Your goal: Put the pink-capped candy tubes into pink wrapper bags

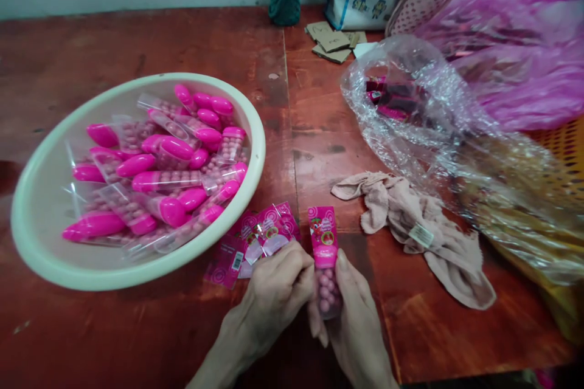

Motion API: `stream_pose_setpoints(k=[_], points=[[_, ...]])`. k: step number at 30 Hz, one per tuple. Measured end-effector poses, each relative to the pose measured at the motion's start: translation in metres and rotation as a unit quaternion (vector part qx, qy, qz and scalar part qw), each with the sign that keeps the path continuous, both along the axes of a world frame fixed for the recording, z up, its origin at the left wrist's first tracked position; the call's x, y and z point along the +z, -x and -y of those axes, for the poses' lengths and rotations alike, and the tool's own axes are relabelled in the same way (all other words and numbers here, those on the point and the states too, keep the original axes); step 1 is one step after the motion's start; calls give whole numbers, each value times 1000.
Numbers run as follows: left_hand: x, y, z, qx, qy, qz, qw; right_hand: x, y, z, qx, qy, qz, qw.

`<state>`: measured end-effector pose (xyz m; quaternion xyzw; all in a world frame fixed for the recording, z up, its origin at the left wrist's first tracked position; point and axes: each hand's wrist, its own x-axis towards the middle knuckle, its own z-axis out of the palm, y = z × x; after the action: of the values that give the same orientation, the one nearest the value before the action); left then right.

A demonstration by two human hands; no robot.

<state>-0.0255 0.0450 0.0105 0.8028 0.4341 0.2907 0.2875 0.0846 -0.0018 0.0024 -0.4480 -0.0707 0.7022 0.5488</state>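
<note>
One bead-filled tube [326,292] near centre, right hand [358,307] clamped on it; left hand [274,279] curled alongside, cannot tell on what. Uneven tugging could skew or tear its printed sleeve [323,226].

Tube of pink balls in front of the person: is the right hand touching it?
Touching. The head view shows the right hand against the side of the tube, its thumb lying along the edge with no gap visible.

Dim light, with scattered glare on crinkled clear plastic [449,109].
</note>
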Motion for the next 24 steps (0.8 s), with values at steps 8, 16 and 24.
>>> stream_pose_setpoints(k=[8,16,24], points=[[1,8,-3,5,-115,-3,993,-1,-1,-2,-29,53,24,998],[-5,15,-1,-88,-140,-85,982,-11,-3,9,59,16,114,992],[-8,14,-2,-111,-53,-135,983,-11,-4,8,65,11,109,992]])
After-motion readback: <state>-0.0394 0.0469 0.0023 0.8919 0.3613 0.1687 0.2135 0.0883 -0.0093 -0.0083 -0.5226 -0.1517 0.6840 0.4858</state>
